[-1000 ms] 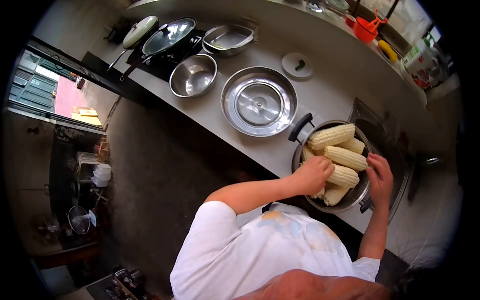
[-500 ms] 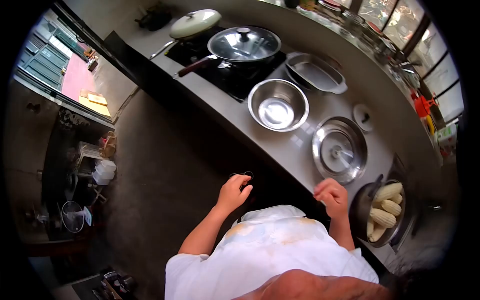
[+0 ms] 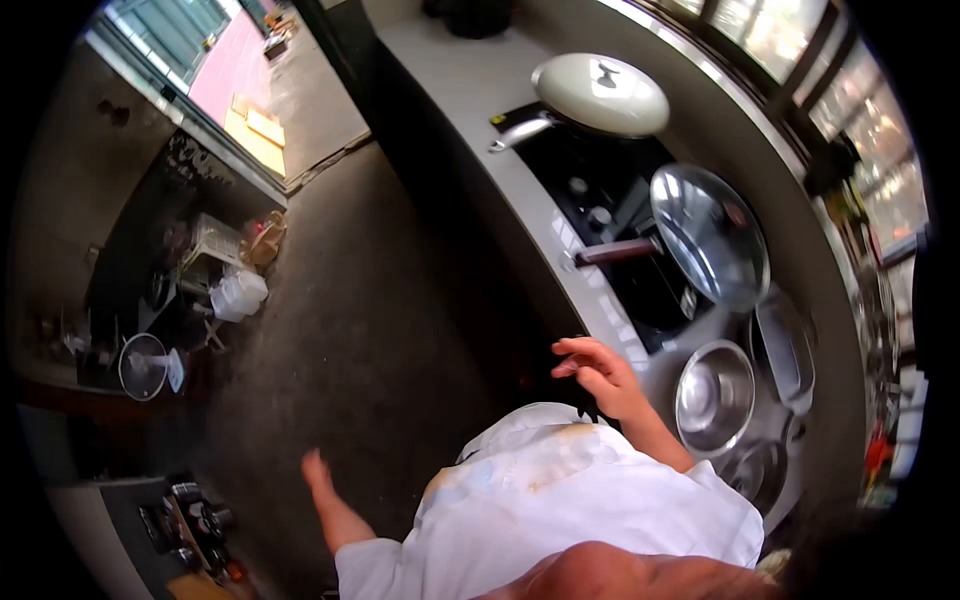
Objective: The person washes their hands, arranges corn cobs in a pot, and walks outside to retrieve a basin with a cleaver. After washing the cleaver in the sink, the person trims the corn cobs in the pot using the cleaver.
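My right hand [image 3: 602, 378] is held in front of the counter's edge, fingers loosely bent and apart, with nothing in it. Closest to it on the counter are a steel bowl [image 3: 714, 397] and the dark-handled frying pan [image 3: 622, 251] with its glass lid [image 3: 712, 235]. Out to the left, over the dark floor, hangs my left hand [image 3: 315, 468]; it is small and smeared, so its fingers cannot be made out. It touches nothing that I can see.
A pan with a cream lid [image 3: 600, 95] stands at the far end of the black stove [image 3: 570, 170]. Beyond the steel bowl are an oblong dish [image 3: 783, 350] and a steel basin [image 3: 757, 473]. A fan [image 3: 143, 367] and white containers [image 3: 239, 294] are at the left.
The view has swung towards the stove, and the cookware now appears further right. My left arm has dropped out to the side. The corn is almost out of sight.
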### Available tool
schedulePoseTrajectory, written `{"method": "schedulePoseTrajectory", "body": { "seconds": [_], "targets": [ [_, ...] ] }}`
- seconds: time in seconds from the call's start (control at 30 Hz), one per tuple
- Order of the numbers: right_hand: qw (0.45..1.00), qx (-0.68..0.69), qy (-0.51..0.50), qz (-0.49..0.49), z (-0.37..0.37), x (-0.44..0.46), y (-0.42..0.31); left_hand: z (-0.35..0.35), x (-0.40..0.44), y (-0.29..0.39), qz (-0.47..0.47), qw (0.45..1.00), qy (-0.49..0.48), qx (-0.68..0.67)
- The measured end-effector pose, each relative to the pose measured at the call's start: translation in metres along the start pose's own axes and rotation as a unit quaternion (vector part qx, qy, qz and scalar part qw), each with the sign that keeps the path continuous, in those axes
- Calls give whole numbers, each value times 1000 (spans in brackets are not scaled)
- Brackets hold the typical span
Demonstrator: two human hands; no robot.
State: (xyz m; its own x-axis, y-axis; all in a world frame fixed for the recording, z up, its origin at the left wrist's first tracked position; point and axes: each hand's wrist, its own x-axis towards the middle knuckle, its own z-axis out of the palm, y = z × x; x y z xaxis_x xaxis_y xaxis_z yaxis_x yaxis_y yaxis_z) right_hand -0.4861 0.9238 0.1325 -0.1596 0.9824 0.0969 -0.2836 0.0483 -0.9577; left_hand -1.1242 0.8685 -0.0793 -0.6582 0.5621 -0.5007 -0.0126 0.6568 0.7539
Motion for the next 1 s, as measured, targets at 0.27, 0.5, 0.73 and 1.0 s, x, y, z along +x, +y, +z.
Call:
{"method": "schedulePoseTrajectory", "body": {
  "seconds": [0.27, 0.5, 0.73, 1.0],
  "targets": [
    [993, -34, -91, 73, 46, 236, 57, -52, -160, -174, -459, 863, 209, -29],
    [991, -49, -68, 101, 112, 432, 83, 24, 135, 1, -239, 948, 173, -117],
    [992, -100, -36, 64, 146, 613, 108, 267, 420, 474, 128, 986, -93, -45],
    [972, -64, 6, -226, 161, 933, 68, 180, 387, 823, 591, 755, -60, -279]
  ]
}}
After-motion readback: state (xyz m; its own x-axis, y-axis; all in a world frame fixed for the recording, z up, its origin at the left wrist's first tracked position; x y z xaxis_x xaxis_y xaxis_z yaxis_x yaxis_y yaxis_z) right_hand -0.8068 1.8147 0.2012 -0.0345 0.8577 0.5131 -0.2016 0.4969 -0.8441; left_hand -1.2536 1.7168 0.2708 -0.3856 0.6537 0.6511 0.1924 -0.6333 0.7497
